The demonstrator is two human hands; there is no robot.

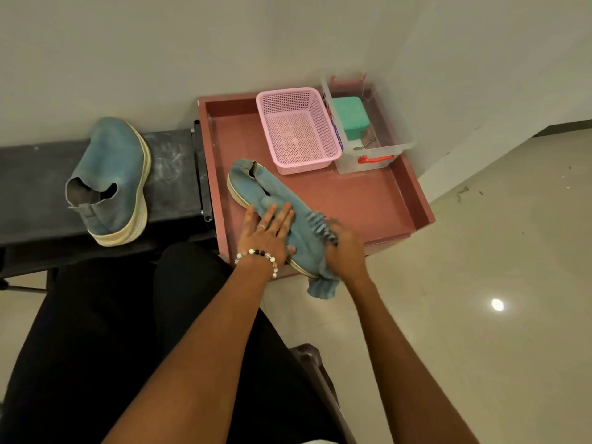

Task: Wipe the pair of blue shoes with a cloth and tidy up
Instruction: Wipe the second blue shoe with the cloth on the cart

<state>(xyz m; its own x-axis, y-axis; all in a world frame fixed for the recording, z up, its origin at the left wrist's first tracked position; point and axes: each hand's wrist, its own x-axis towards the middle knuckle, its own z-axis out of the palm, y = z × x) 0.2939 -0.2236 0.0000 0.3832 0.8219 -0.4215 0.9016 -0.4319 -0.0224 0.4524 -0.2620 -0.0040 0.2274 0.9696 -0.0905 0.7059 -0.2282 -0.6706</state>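
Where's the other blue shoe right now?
In the head view, the other blue shoe sits at left on the dark bench, just left of the red tray.

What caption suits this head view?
Left hand steadies blue suede shoe on red tray; right hand rubs blue cloth.

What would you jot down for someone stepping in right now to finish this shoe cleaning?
Left hand: flat, pressing the shoe in the tray to steady it.
Right hand: grips the cloth, rubbing the toe end.
The tray also holds a pink basket and a clear box.
Second shoe lies on the dark bench.
Left: finish this shoe; whether the second is wiped, I cannot tell; then tidy up.
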